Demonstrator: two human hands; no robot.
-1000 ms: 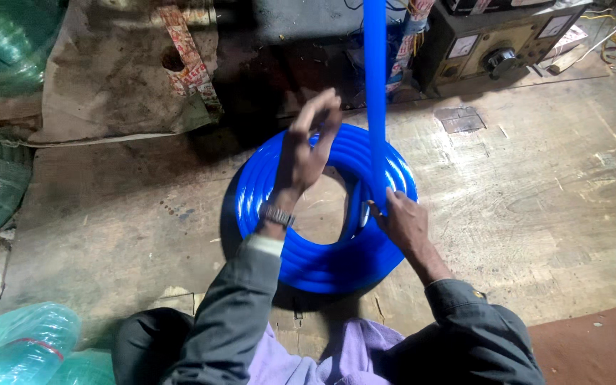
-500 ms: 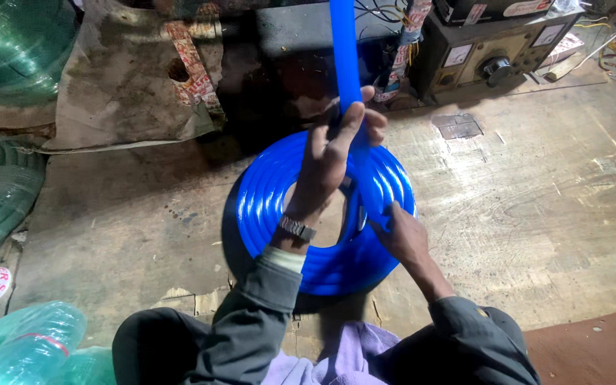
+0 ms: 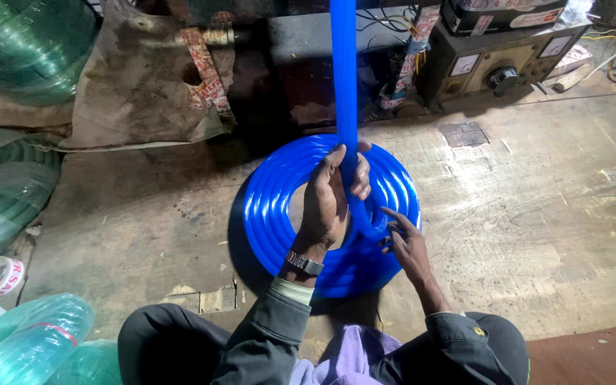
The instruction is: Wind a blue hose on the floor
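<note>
The left hand has closed up now: a second ago it was open with fingers spread beside the blue hose, half a second ago it was reaching across, and now its fingers wrap round the hose just above the coil. The right hand has let go. It was gripping the hose at the coil's right edge; now it rests lower on the coil, fingers loosely spread on the turns. The hose itself has swung, from leaning right of the hands to rising almost straight up from the left hand's grip.
</note>
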